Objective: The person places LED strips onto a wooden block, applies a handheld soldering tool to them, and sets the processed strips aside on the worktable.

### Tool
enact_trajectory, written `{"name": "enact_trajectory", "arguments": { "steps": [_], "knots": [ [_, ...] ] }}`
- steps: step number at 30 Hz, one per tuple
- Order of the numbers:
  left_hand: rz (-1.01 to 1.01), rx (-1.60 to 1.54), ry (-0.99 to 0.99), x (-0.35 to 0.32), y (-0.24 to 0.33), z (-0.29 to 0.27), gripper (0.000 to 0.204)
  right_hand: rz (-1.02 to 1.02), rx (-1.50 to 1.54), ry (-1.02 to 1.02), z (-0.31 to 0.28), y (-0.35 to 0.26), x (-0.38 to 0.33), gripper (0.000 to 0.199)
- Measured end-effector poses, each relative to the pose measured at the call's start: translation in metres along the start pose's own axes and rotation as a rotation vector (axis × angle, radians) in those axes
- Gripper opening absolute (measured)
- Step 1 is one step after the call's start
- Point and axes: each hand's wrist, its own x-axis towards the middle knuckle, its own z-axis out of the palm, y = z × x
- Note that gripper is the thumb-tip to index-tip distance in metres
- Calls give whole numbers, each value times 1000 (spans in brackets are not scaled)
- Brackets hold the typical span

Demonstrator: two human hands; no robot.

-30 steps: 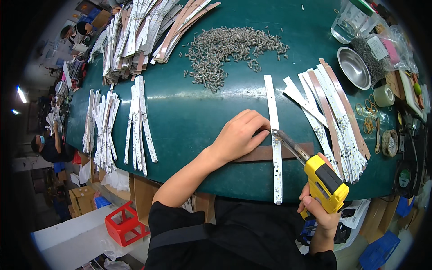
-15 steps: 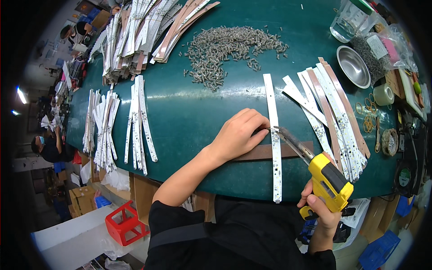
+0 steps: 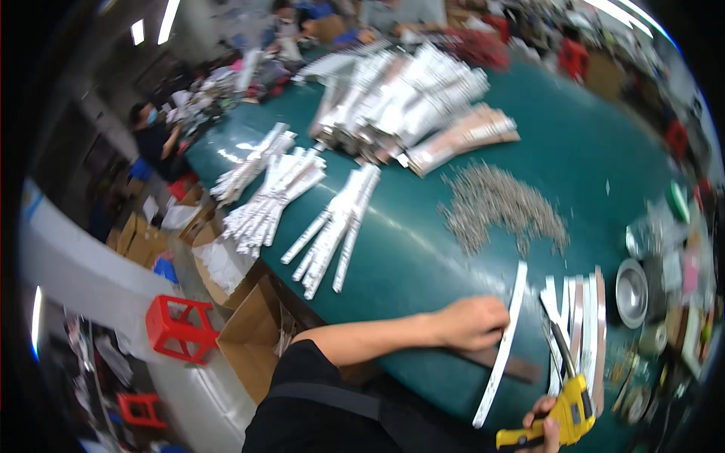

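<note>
Clearly, the long, thin white strip lies on the green surface; left hand presses it, right hand grips a yellow driver.

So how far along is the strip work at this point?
Looks done: bundles of white strips lie across the green table. In hand: the left hand presses one white strip flat while the right hand holds a yellow power driver. Seemingly left: loose strips and the screw pile.
</note>
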Motion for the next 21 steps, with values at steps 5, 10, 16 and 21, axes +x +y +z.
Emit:
{"name": "enact_trajectory", "arguments": {
  "steps": [5,10,16,21],
  "knots": [
    [-9,-23,0,-6,7,0,17,26,1,-310,-40,-1,27,61],
    [-10,-23,-9,-5,4,5,18,-143,95,-372,-44,13,43,61],
    [10,-41,-30,-4,6,8,15,-324,227,-307,-36,30,30,61],
    [-47,-85,22,1,6,2,16,-316,-55,141,17,9,2,47]
  ]
}}
